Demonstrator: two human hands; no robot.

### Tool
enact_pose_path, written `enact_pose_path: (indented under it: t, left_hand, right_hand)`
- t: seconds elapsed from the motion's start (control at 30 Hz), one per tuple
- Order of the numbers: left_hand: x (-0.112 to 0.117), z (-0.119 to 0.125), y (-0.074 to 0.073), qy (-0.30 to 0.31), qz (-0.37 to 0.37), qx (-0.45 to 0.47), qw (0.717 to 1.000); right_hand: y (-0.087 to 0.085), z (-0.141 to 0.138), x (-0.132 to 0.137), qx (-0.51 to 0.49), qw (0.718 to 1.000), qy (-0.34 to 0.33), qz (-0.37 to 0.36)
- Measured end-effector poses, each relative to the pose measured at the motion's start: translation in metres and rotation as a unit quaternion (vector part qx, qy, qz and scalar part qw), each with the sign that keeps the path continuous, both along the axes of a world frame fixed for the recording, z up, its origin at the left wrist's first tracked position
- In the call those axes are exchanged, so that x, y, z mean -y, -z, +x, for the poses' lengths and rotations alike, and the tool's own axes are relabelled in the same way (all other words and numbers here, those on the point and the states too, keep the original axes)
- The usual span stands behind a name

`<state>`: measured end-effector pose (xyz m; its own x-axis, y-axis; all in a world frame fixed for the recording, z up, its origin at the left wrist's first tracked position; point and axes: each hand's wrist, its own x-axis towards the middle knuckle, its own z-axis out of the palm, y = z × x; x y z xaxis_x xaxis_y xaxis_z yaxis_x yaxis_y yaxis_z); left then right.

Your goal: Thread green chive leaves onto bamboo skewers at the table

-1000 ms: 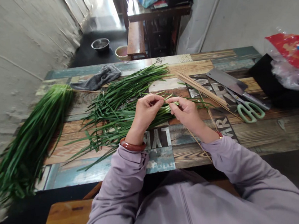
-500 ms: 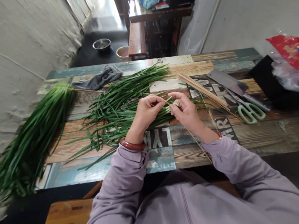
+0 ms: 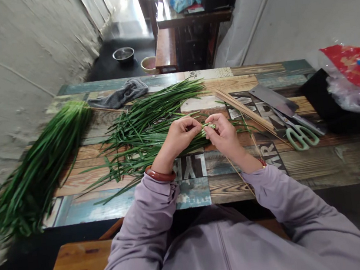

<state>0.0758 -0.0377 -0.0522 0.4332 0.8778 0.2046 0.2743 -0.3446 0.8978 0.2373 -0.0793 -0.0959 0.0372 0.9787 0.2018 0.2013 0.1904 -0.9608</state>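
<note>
My left hand (image 3: 185, 135) and my right hand (image 3: 221, 132) meet over the middle of the table, fingertips nearly touching. Closed fingers of the left pinch a green chive stem. The right is closed round the pale cut ends of several garlic chives (image 3: 208, 127), which are threaded near the tip of a thin bamboo skewer. That skewer (image 3: 239, 176) slants down beneath my right hand toward the front edge. Long chive leaves (image 3: 135, 147) fan out left of my hands, and another loose pile (image 3: 159, 100) lies just behind them.
A large chive bunch (image 3: 45, 160) hangs over the table's left front. A grey cloth (image 3: 122, 94) lies at the back. Right of my hands are bamboo skewers (image 3: 245, 109), a cleaver (image 3: 274, 99), green-handled scissors (image 3: 302, 136) and a red plastic bag (image 3: 355, 63).
My fingertips have drawn closer together, and the chive stem that stuck up between them now lies down with the others. My right fingers have curled in.
</note>
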Motion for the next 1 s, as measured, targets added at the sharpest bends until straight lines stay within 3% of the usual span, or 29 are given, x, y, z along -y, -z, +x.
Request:
enact_pose_path:
  t: [0.37,0.7,1.0]
  left_hand:
    - [-0.002,-0.002,0.003,0.043,0.022,-0.075,0.996]
    - [-0.003,0.002,0.013,0.019,0.032,-0.034,0.999]
    - [-0.001,-0.002,0.007,0.081,0.012,-0.064,0.995]
  right_hand:
    - [-0.01,0.004,0.003,-0.079,0.997,-0.023,-0.012]
    - [-0.004,0.001,0.002,0.104,0.992,0.032,0.057]
    - [0.0,0.002,0.0,0.089,0.994,0.039,0.05]
